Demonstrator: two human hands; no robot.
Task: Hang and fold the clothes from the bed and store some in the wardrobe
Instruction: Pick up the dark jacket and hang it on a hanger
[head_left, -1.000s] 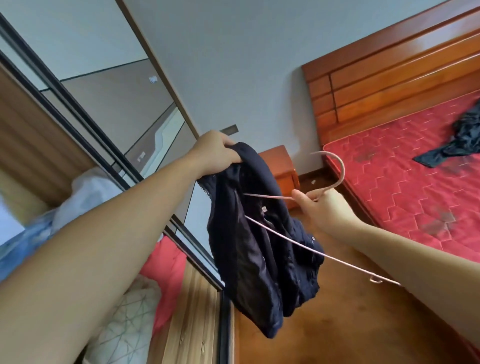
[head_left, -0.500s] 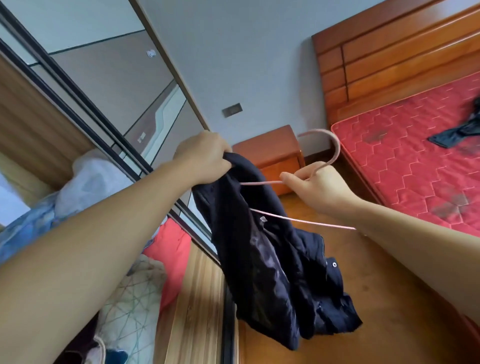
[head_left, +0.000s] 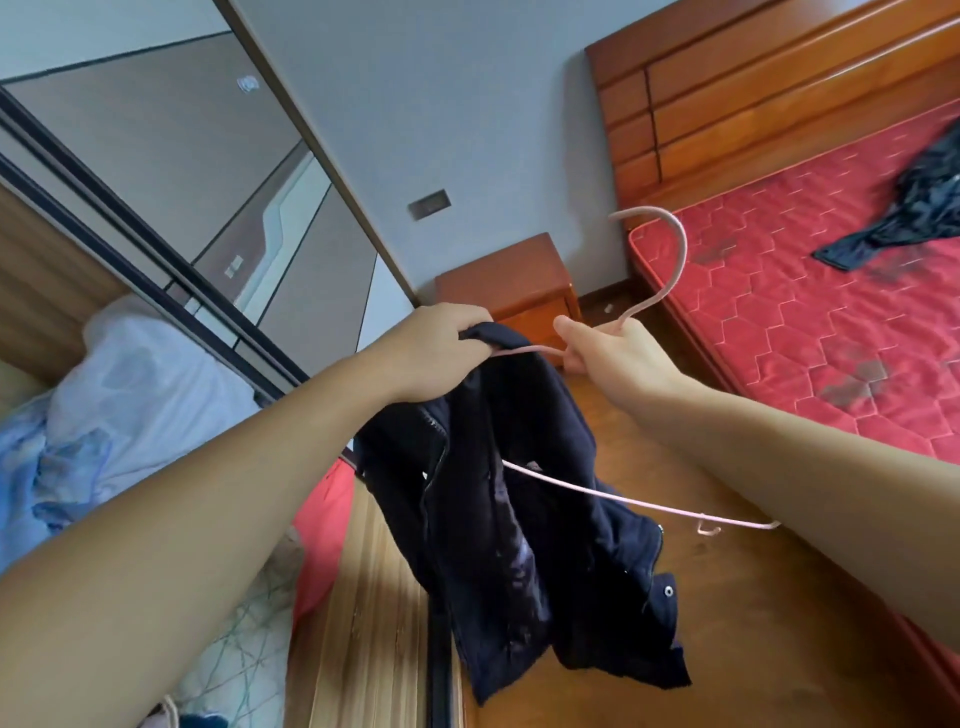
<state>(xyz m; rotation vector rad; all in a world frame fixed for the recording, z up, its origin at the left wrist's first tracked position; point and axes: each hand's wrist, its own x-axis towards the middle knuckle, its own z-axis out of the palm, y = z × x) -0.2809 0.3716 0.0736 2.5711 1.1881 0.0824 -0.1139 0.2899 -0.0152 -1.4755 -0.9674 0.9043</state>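
In the head view we see both our arms stretched out in front of us. Our left hand (head_left: 436, 345) is clenched around the top edge of a dark jacket (head_left: 514, 525), near its collar, and the jacket hangs down from this grip in the middle of the scene, above the wooden floor (head_left: 779, 649). Our right hand (head_left: 613, 358) grasps a pink hanger (head_left: 670, 260) at the base of its hook. The hook curves up and to the right of the hand. One thin arm of the hanger goes left and disappears under the jacket beside the left hand; the other arm crosses in front of the jacket and ends near our right forearm.

On the far right stands the bed (head_left: 831, 332) with a red mattress and a wooden headboard. One more dark garment (head_left: 904, 213) lies on it. A nightstand (head_left: 506, 283) is between the bed and the wall. On the left is the wardrobe (head_left: 171, 244) with a sliding door, and pale bedding (head_left: 135, 384) lies inside it.
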